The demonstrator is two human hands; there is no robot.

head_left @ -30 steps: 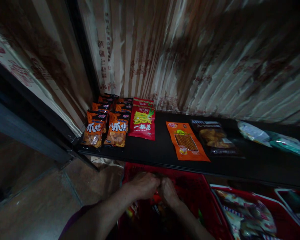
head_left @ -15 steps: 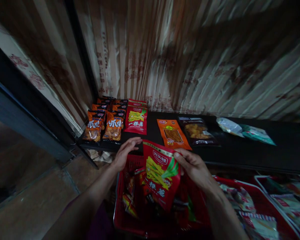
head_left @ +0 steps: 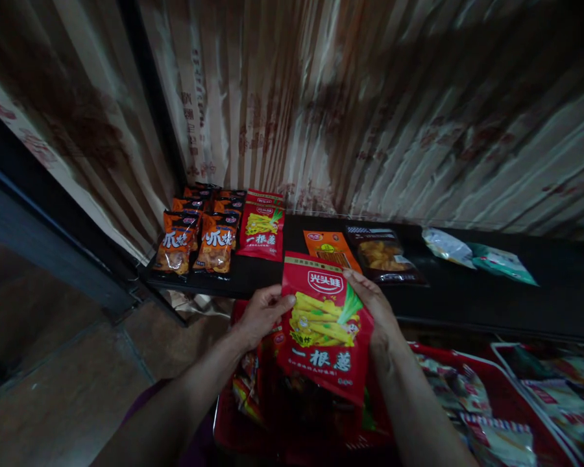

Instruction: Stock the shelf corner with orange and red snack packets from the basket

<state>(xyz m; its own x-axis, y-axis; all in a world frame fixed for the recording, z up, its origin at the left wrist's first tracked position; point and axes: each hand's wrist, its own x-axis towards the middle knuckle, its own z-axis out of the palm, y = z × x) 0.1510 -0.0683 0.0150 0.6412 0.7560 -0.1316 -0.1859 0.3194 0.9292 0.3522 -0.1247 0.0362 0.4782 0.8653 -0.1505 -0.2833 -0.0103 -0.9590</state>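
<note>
A red snack bag [head_left: 324,324] with yellow sticks and a green onion printed on it is held upright above a red basket [head_left: 224,415]. My left hand [head_left: 263,314] pinches its left edge, thumb on the front. On the right edge, my right hand [head_left: 374,308] grips the bag, its fingers partly hidden behind. Beyond, on the black shelf [head_left: 282,282], matching red bags [head_left: 261,227] lie beside rows of orange-and-black snack bags [head_left: 217,243]. An orange packet [head_left: 333,246] is partly covered by the held bag.
A dark bag with a clear window [head_left: 382,255], a white packet [head_left: 448,248] and a teal packet [head_left: 503,263] lie farther right on the shelf. Filled baskets [head_left: 467,357] stand at the lower right. A metal post [head_left: 53,240] rises at the left.
My left hand has moved right and closed on the bag's left edge. The bag has come up, looks larger and faces me more squarely, now overlapping the orange packet.
</note>
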